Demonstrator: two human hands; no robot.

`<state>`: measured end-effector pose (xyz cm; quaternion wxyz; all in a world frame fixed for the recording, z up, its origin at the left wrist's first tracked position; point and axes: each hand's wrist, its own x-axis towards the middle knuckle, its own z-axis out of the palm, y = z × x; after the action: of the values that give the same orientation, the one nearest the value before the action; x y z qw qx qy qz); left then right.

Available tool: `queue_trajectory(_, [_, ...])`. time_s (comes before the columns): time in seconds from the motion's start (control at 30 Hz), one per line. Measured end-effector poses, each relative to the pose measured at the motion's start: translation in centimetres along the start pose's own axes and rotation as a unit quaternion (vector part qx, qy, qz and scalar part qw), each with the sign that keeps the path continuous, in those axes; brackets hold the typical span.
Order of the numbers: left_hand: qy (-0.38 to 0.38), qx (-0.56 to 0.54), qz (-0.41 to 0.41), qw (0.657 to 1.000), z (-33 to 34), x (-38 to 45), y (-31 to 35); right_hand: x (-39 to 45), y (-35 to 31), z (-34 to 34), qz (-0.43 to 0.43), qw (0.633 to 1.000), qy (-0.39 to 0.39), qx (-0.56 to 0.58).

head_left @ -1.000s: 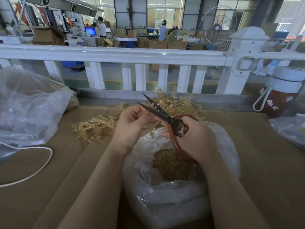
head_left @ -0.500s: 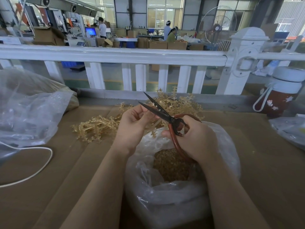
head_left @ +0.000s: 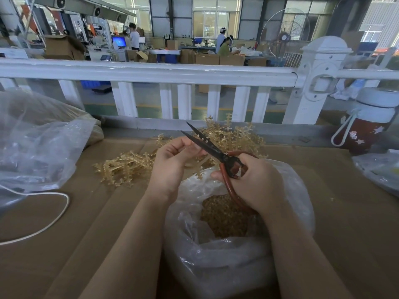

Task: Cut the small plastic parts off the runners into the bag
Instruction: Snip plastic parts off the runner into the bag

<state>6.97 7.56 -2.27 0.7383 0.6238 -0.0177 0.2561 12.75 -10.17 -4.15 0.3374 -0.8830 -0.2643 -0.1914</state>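
We cannot make out the runner where the left hand covers it; the scissors handles vanish inside the right hand, and the flask seems cropped at the frame's right edge.

White railing, tall windows, stacked cardboard boxes, standing fan

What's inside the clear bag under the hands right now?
The clear bag holds a heap of small amber cut parts, seen through its open mouth. The right hand and the crumpled plastic hide the heap's far edge and depth.
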Motion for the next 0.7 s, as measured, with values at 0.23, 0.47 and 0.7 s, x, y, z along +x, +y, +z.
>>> queue_trajectory(0.23, [-0.006, 0.042, 0.021, 0.999, 0.37, -0.15, 0.16, 0.03, 0.17, 0.07, -0.008, 1.0, -0.006, 0.007])
queue_trajectory(0.47, [-0.022, 0.031, 0.008, 0.999, 0.52, -0.25, 0.03, 0.0, 0.03, 0.07, -0.005, 1.0, 0.006, 0.022])
queue_trajectory(0.7, [-0.032, 0.06, 0.034, 0.997, 0.52, -0.27, 0.1, 0.14, 0.37, 0.25, -0.001, 1.0, -0.001, 0.019])
